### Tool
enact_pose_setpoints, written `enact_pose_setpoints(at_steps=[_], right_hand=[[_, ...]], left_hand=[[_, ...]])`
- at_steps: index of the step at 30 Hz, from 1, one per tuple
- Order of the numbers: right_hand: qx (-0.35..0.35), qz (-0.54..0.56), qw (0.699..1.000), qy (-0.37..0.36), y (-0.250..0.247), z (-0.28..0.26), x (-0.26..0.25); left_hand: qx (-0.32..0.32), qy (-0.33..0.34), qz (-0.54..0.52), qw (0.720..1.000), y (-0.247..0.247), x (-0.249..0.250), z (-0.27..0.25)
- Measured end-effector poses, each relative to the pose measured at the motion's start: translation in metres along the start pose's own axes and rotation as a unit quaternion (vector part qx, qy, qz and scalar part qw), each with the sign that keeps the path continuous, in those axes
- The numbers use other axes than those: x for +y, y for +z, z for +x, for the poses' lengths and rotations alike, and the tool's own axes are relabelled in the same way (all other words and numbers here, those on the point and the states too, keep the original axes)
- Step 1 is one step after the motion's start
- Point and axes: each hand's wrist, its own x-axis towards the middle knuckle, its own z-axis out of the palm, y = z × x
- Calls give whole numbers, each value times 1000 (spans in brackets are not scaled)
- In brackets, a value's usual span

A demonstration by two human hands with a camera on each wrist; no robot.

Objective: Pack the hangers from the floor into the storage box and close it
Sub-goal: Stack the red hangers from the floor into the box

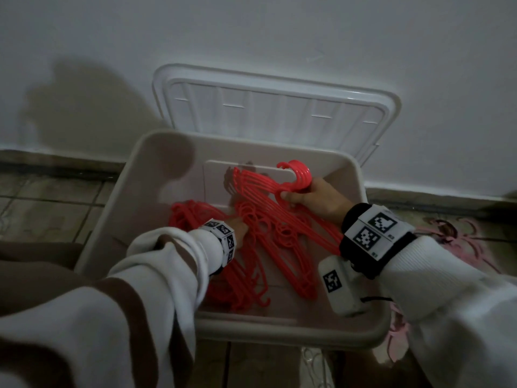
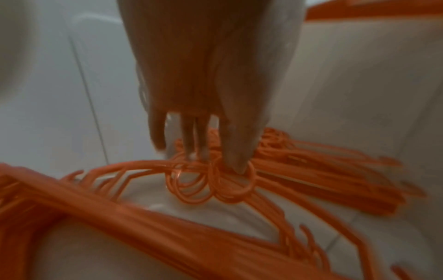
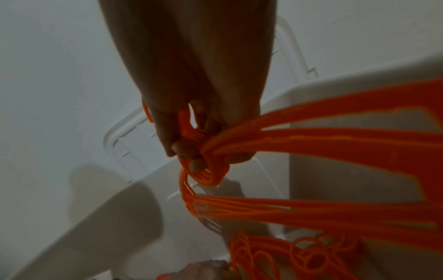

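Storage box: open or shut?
Open: the lid leans against the wall behind the storage box, and red hangers lie inside.

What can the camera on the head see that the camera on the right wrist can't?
Only the head view shows both arms, the whole storage box, the pink hangers still on the floor beside it, and the left hand touching the red hangers lying in the box.

Only the right wrist view shows, close up, the fingers curled round the necks of the bundle.

Both show the right hand gripping a bundle of red hangers over the box, and the open lid leaning on the wall.
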Motion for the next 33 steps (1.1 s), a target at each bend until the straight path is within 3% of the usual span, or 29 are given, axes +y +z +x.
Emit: enact_pose_setpoints(at_steps=[10,19,27,33], right_hand=[[0,15,1000,2,-4,2,7],[6,-19,1000,1,-3,0,4],[4,-23,1000,11,-4,-6,5],[9,-9,1000,12,-6,-5,5]], left_hand=[[15,18,34,999,1,7,-1],[68,18,76,995,-10,9,-3],[174,104,39,978,-10,0,-10],[124,45,12,991,-12,7,-13]])
